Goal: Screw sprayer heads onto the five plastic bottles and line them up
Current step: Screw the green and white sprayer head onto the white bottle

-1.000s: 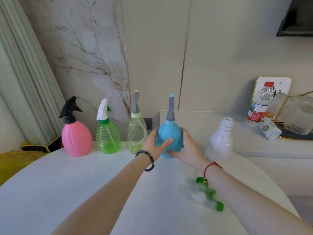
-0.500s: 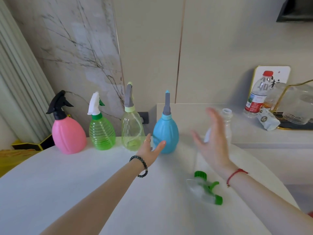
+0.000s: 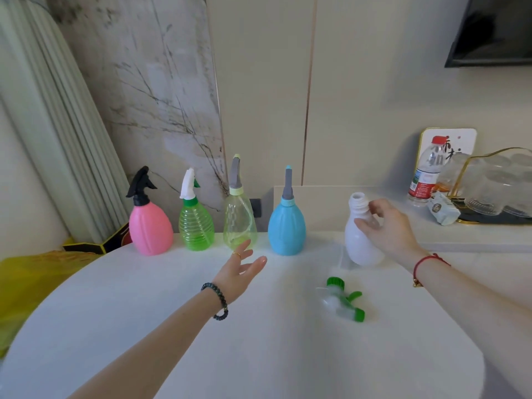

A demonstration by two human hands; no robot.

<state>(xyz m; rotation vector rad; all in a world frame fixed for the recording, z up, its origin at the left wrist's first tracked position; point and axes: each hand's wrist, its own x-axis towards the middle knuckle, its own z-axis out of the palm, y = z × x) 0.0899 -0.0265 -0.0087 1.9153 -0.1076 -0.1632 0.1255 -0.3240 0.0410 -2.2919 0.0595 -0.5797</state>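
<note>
Four bottles with sprayer heads stand in a row at the back of the white table [image 3: 259, 349]: pink [image 3: 149, 228], green [image 3: 196, 228], clear yellow [image 3: 239, 223] and blue [image 3: 286, 228]. To their right stands a white bottle [image 3: 359, 249] with an open neck. My right hand [image 3: 388, 228] grips it, thumb on its front and fingers curled behind the neck. A clear sprayer head with green cap and trigger [image 3: 344, 302] lies on the table in front of it. My left hand [image 3: 239, 275] hovers open, holding nothing, in front of the yellow and blue bottles.
Behind the table runs a pale ledge [image 3: 316, 203] carrying a water bottle [image 3: 426, 174], a small packet [image 3: 443, 208] and a glass container with gold trim [image 3: 501, 185]. At the left are a yellow cloth [image 3: 28, 277] and a curtain [image 3: 43, 125].
Both hands let go of the blue bottle, which now stands in the row. My right hand moved right and took hold of the white bottle; my left hand drew back, open.
</note>
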